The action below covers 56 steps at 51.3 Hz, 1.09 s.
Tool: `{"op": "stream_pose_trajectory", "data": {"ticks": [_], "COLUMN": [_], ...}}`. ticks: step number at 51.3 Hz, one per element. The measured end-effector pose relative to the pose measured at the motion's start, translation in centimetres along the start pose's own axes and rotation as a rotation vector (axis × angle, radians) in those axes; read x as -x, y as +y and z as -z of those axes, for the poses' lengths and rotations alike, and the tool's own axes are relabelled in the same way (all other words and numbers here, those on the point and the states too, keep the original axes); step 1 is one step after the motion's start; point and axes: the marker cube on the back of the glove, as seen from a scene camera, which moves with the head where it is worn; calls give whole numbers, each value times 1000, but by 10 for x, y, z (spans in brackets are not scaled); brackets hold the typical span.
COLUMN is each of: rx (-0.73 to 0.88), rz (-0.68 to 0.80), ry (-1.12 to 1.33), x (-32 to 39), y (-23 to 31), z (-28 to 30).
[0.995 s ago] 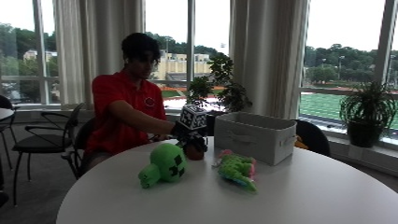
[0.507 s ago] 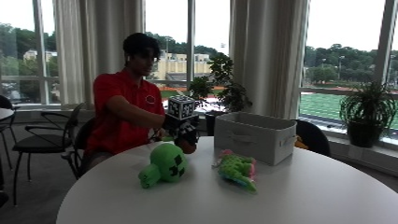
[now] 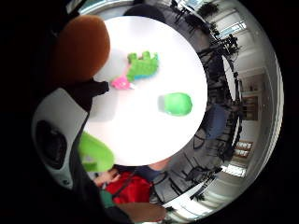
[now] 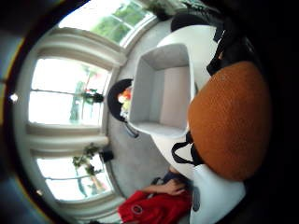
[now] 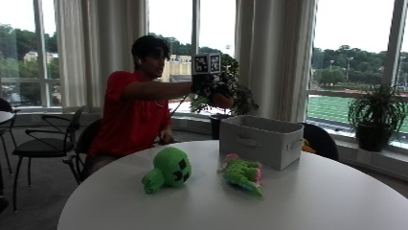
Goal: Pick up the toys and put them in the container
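Fingers are where it gets murky: your gloved right hand (image 5: 207, 88) is raised high, out over the near edge of the grey fabric container (image 5: 261, 139), and it's got an orange-brown toy (image 5: 222, 100) in it, but from across the desk I can't really see how the fingers wrap it. The thumb side palm view shows that toy (image 4: 229, 119) bulging right up against the palm with the open container (image 4: 163, 88) below and a bit off to the side, so I'd say you're curled around it and mid-carry. Step-wise, I'd call this toy number one on its way to the drop. Next move, by my read, calls for getting the hand squarely over the container's mouth, lowering a little and letting go so it lands inside instead of clipping the rim. After that you've got two more on the white desk (image 5: 319, 201): the green blocky-faced plush (image 5: 167, 170) and the green-and-pink plush (image 5: 243, 173) just beside the container. Hard to make out: what the orange toy actually is, since most of it hides behind the glove, and whatever colourful stuff sits on the dark chair (image 5: 319, 139) behind the container.
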Motion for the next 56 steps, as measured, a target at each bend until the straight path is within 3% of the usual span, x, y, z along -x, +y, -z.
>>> {"op": "stream_pose_trajectory", "data": {"ticks": [7, 19, 24, 34, 36, 40, 42, 46, 50, 56], "rx": [-45, -19, 113, 176, 176, 189, 179, 131, 123, 127], "rz": [51, 26, 265, 465, 422, 186, 186, 327, 192, 45], "ry": [-80, -88, -1, 153, 113, -101, -120, -36, -67, -40], "x": [84, 92, 140, 133, 131, 114, 97, 76, 62, -23], "y": [-57, -78, -80, -69, -67, -73, -71, -56, -46, -33], "z": [15, 8, -31, -69, -70, -56, -47, -41, -35, -32]}}
